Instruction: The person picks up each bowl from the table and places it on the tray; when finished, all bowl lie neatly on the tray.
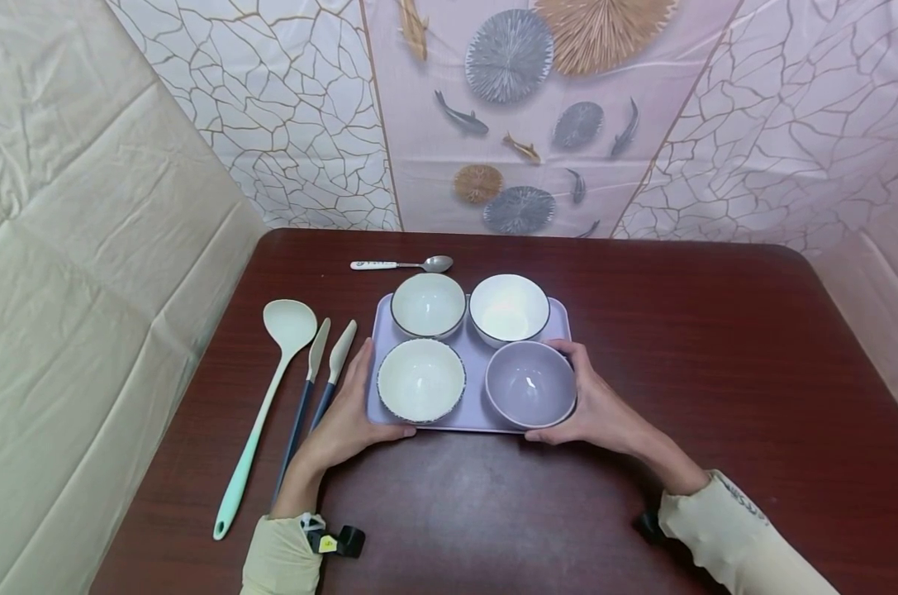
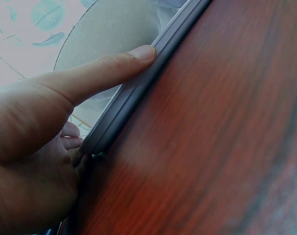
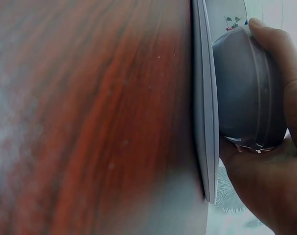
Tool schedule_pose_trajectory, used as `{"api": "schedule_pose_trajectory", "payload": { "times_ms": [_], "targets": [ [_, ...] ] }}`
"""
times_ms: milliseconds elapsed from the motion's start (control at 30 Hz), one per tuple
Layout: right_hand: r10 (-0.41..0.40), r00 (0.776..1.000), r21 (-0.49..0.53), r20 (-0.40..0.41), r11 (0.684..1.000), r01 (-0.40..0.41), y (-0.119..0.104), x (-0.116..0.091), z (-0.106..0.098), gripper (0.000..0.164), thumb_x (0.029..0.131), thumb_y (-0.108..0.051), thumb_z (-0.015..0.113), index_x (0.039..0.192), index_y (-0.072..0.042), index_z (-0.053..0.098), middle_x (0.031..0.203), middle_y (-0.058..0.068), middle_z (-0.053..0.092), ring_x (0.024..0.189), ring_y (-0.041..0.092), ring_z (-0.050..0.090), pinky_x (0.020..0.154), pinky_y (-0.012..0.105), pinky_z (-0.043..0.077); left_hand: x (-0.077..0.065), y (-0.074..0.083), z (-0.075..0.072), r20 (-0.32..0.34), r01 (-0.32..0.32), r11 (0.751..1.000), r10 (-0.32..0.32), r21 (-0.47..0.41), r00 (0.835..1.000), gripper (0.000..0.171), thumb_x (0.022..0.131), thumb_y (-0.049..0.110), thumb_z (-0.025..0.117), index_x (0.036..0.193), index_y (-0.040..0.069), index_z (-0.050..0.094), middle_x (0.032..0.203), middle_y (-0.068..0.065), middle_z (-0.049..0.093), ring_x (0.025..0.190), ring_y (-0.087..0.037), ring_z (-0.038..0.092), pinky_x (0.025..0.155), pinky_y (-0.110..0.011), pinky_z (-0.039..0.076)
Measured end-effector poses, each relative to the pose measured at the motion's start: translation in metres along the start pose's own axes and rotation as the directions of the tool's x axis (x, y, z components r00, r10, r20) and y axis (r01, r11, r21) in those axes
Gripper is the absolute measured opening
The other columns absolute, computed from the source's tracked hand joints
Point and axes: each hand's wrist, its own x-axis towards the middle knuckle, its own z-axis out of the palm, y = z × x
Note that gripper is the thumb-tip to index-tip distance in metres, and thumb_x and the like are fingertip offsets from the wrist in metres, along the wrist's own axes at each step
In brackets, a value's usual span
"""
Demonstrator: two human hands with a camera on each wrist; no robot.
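A lilac tray [image 1: 474, 417] bears several bowls. My left hand [image 1: 348, 426] spans its near left corner, the fingers lying along the left side and the straight thumb [image 2: 114, 71] touching the front edge. In my right hand [image 1: 593, 405] is a lilac bowl [image 1: 530, 384], gripped at its right side over the tray's near right part. The right wrist view shows my thumb near the rim and the bowl's outer wall [image 3: 243, 90]. Left of it stands a white bowl with a dark speckled rim [image 1: 421, 382]. Behind are a pale bowl [image 1: 428, 306] and a white bowl [image 1: 510, 308].
Left of the tray lie a mint-handled ladle [image 1: 288, 324] and two blue-handled table knives [image 1: 316, 355], partly behind my left arm. A spoon [image 1: 437, 264] lies behind the tray. The dark wooden table [image 1: 716, 355] meets patterned cloth at its far edge.
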Motion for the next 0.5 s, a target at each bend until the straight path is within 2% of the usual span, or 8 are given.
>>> {"api": "schedule_pose_trajectory", "payload": {
  "times_ms": [233, 500],
  "targets": [
    [-0.009, 1.0, -0.01, 0.016, 1.0, 0.009, 0.0004, 0.0, 0.001, 0.119, 0.057, -0.014, 0.097, 0.146, -0.006, 0.019, 0.14, 0.014, 0.04, 0.124, 0.028, 0.042, 0.1, 0.046, 0.036, 0.0001, -0.0009, 0.0002, 0.001, 0.003, 1.0, -0.003, -0.001, 1.0, 0.139, 0.059, 0.038, 0.095, 0.157, 0.008, 0.002, 0.162, -0.01, 0.005, 0.145, -0.024, 0.015, 0.11, -0.052, 0.023],
    [-0.032, 0.999, 0.007, 0.029, 0.999, 0.032, 0.001, 0.0, 0.0009, 0.122, 0.057, -0.015, 0.097, 0.148, -0.006, 0.018, 0.141, 0.015, 0.039, 0.126, 0.029, 0.04, 0.101, 0.053, 0.033, 0.0001, -0.0012, 0.0004, -0.001, 0.001, 1.0, -0.001, -0.001, 1.0, 0.139, 0.059, 0.038, 0.095, 0.157, 0.007, 0.002, 0.162, -0.01, 0.006, 0.145, -0.024, 0.015, 0.11, -0.052, 0.023]
  ]
}}
